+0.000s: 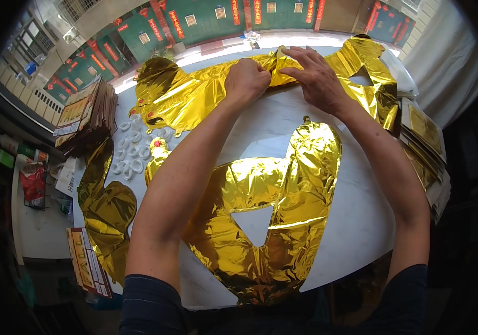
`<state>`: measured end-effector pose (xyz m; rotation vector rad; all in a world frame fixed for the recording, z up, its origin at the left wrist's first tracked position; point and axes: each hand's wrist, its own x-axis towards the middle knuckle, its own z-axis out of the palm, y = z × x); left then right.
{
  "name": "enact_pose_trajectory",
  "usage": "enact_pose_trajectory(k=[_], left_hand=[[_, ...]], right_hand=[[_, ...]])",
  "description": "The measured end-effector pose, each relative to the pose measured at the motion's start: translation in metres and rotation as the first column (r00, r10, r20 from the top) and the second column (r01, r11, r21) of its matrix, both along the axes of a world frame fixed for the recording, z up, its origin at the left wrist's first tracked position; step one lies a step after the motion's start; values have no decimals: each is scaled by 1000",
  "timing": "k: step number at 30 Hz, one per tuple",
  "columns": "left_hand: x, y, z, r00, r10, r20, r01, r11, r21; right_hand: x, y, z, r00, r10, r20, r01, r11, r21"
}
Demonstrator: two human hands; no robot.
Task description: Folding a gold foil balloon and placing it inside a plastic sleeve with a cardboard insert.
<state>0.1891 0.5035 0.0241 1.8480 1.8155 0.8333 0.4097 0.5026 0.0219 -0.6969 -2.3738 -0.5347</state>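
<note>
Two hands busy | left hand [247, 81] curled tight on far gold foil [186, 100]; right hand [318, 78] fingers wide over it | table's [361, 190] far side | looks partway: far foil bunched, near gold foil [308, 173] spread out

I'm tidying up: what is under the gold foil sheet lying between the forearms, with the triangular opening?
White tabletop shows through the triangular opening in the foil sheet and past its right edge. Whatever the foil covers can't be seen; the left forearm also hides part.

Wht curtain [445, 72], grn doors [206, 29], red bnrs [176, 24]
</note>
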Motion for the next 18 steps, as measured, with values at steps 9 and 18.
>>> enact_pose_trajectory(k=[9, 18], left_hand=[[9, -13, -3, 993, 52, -102, -41, 993, 108], [4, -5, -1, 996, 89, -22, -89, 996, -17]], right_hand=[[-4, -5, -17, 978, -168, 122, 199, 926, -319], [-12, 2, -9, 985, -60, 159, 116, 921, -373]])
